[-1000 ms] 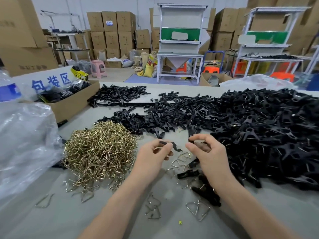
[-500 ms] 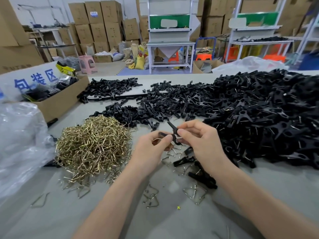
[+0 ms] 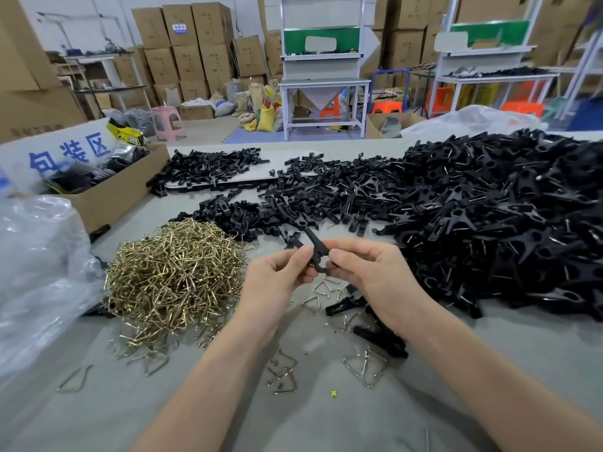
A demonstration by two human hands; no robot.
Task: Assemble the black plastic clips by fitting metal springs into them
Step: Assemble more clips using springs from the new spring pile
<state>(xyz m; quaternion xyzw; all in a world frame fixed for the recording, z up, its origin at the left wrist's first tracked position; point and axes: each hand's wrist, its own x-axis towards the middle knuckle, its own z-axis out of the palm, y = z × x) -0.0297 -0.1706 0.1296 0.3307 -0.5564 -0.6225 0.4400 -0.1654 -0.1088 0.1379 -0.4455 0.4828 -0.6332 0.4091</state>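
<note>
Just right of the spring heap point(image 3: 173, 275), pinched one black clip point(image 3: 315, 246) between left hand point(image 3: 274, 282) and right hand point(image 3: 368, 272), a thumb and forefinger pressed on its lower end from each side, remaining fingers curled beneath. Held it tilted above the table point(image 3: 293, 419), long end pointing up and away from the heap. Could not tell whether a spring sat inside it.

A second before, had kept the hands apart, a separate black piece in each. Half a second before, had drawn them together. Now met almost fingertip to fingertip around the single clip.

Noted loose springs point(image 3: 363, 367) scattered on the grey top right of the heap and nearer than it, under the wrists, with a few finished clips point(image 3: 381, 340) lying among them and a tiny yellow speck point(image 3: 333, 393) close by. Saw a broad pile of black clips point(image 3: 489, 223) spreading right of the heap and beyond it. Left of the heap, found a crumpled clear plastic bag point(image 3: 39, 272); beyond that, an open cardboard box point(image 3: 111, 197) with dark contents. Far behind the heap, made out a pink stool point(image 3: 166, 120), stacked cartons point(image 3: 189, 50) and a white workbench point(image 3: 323, 83) with a green panel.
</note>
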